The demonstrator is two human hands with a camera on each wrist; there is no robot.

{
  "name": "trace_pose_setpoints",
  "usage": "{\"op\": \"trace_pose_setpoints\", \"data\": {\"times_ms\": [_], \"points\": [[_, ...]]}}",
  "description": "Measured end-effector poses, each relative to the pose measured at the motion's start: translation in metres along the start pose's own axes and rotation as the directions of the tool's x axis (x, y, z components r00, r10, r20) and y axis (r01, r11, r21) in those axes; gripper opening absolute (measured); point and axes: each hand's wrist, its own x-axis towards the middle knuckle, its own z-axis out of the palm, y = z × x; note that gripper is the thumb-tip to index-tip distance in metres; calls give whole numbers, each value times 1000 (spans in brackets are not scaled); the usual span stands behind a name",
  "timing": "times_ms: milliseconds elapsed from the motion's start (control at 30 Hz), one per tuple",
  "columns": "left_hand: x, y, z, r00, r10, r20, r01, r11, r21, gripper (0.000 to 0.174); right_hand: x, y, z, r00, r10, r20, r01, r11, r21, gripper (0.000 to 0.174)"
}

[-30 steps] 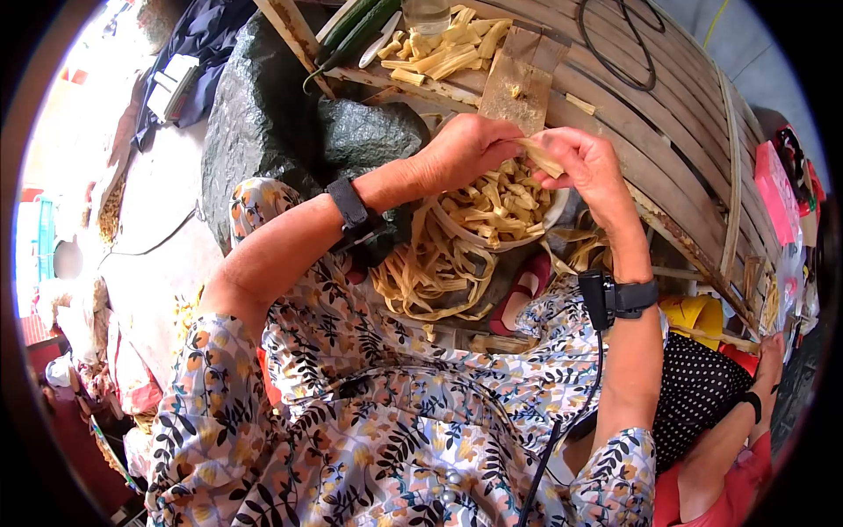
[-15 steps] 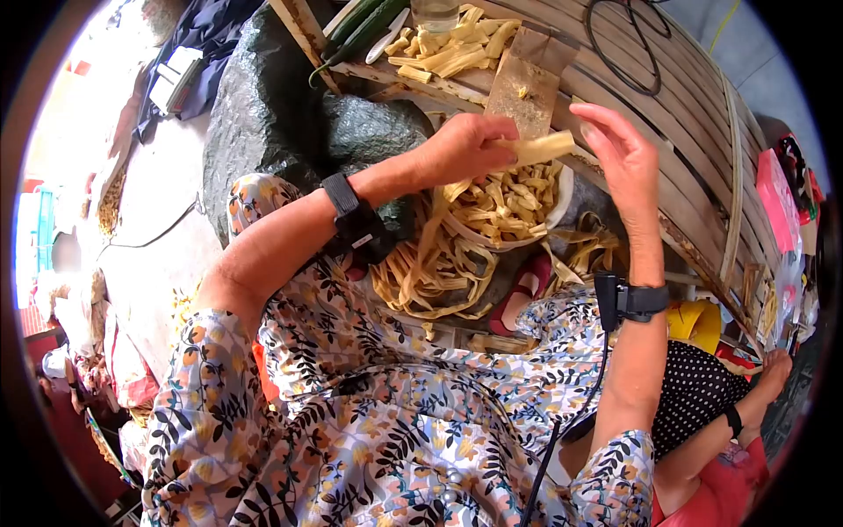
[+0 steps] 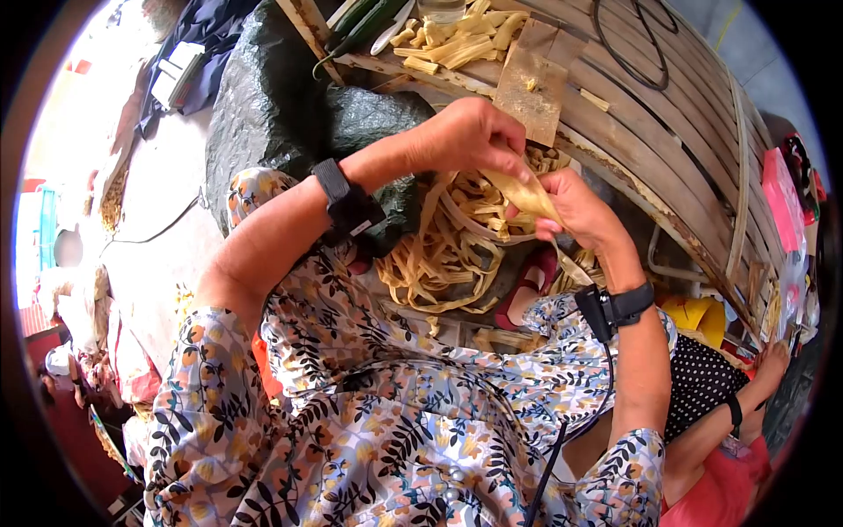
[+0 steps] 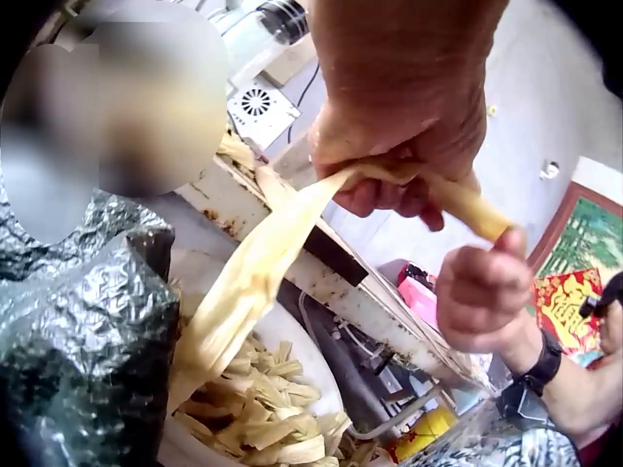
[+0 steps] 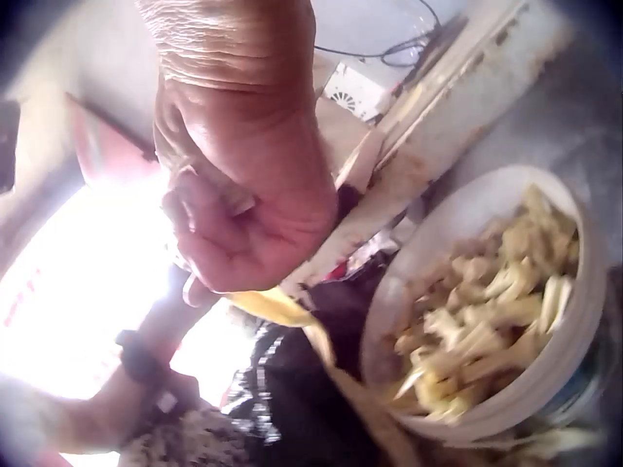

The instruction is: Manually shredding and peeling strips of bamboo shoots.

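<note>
My left hand [image 3: 479, 139] grips a pale yellow strip [image 3: 527, 195], and my right hand [image 3: 581, 209] pinches its lower end. The left wrist view has the left hand [image 4: 404, 136] with curled fingers round the strip, a wide flat length [image 4: 248, 277] hanging down on one side. A narrower part [image 4: 469, 206] runs to the right hand [image 4: 482, 297]. In the right wrist view the right hand [image 5: 253, 219] is curled, with yellow material [image 5: 277, 306] below it. Under the hands stands a white tub [image 5: 589, 282] holding short yellow pieces [image 5: 467, 331].
Long peeled strips [image 3: 435, 272] lie beside the tub, near a dark red shoe [image 3: 527, 290]. A slatted wooden surface [image 3: 650, 149] bears a small board [image 3: 531, 92], yellow pieces [image 3: 465, 48] and green cucumbers [image 3: 360, 26]. Dark green plastic [image 3: 255, 114] stands at left. Another person's arm [image 3: 746, 404] shows at right.
My right hand, raised and apart from the strip half a second ago, has come down and taken its end. The strip now slants downward between both hands.
</note>
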Motion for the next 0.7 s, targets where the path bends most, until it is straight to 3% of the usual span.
{"op": "trace_pose_setpoints", "data": {"times_ms": [33,67,167,200,233,300,333,367,400,433,467,500,567,600,633,700], "points": [[3,-10,0,1000,18,2,-17,986,-166,23,-3,-3,5,990,-119,74,109,985,133,24],[2,-14,-1,984,-156,81,174,925,-337,28,-7,-8,9,961,-244,129,203,941,269,29],[-3,-12,11,959,-274,69,257,745,-616,38,-7,-22,7,869,-479,126,380,809,449,41],[0,-28,29,997,-36,64,73,483,-872,33,-6,-28,5,843,-528,106,426,774,468,45],[2,-16,32,983,-123,137,176,413,-894,32,-4,-31,6,839,-544,-21,521,791,320,48],[1,-8,40,937,-248,246,316,305,-898,28,-2,-32,5,861,-505,-59,498,813,302,51],[-1,-17,44,939,-178,294,333,260,-906,27,0,-32,4,872,-484,-76,484,824,293,52],[-3,-29,48,936,-106,337,352,217,-910,26,5,-28,3,873,-482,-75,468,784,407,44],[-3,-29,47,926,-30,376,375,173,-911,25,8,-26,2,880,-460,-121,475,844,247,41],[-4,-24,53,923,-104,370,381,112,-918,23,10,-25,2,880,-444,-172,461,883,81,38],[-4,-23,56,910,-82,406,409,24,-912,24,12,-23,1,872,-435,-225,427,900,-84,35],[-3,-22,59,896,-55,440,437,-64,-897,25,16,-18,-2,850,-492,-190,492,869,-50,29],[-4,-31,67,883,62,466,468,-208,-859,31,16,-14,-2,809,-545,-218,493,833,-251,27],[-3,-30,67,872,82,482,488,-216,-846,32,16,-13,0,787,-575,-225,486,802,-347,27],[-3,-29,66,861,104,498,508,-223,-832,32,13,-17,0,803,-540,-252,353,772,-528,26],[-1,-26,65,840,156,520,542,-262,-798,34,7,-22,4,834,-486,-261,328,817,-474,26]]}}
